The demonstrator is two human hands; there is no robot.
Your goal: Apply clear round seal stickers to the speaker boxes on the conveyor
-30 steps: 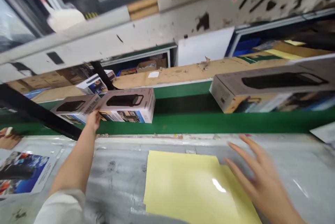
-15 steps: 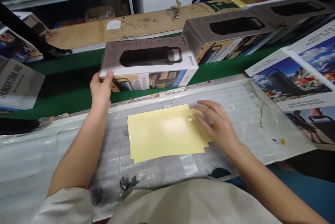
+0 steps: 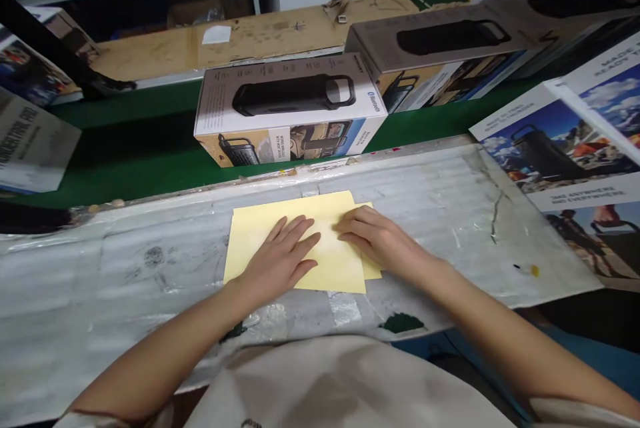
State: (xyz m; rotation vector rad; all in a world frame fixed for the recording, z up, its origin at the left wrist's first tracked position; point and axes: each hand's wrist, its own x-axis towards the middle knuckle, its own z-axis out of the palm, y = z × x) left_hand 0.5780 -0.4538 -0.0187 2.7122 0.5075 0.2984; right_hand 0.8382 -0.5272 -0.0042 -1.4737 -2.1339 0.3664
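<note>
Yellow sheets lie in a slightly uneven stack on the plastic-covered bench. My left hand rests flat on their left part, fingers spread. On the right side of the stack is my right hand, its fingers bent and drawn together in a pinch. Whatever is between those fingertips, if anything, I cannot make out. Just beyond the sheets, a printed speaker box lies on the green surface, its black speaker picture facing up. Neither hand touches that box.
Another speaker box lies behind to the right, with more in line. Printed cartons stand at the right bench end. A white-grey box is at the left, near a black post. A cardboard-covered ledge runs behind.
My left hand has let go of the speaker box and come down onto the yellow sheets. My right hand has moved left over them, its fingers drawing together. The stack has shifted slightly left.
</note>
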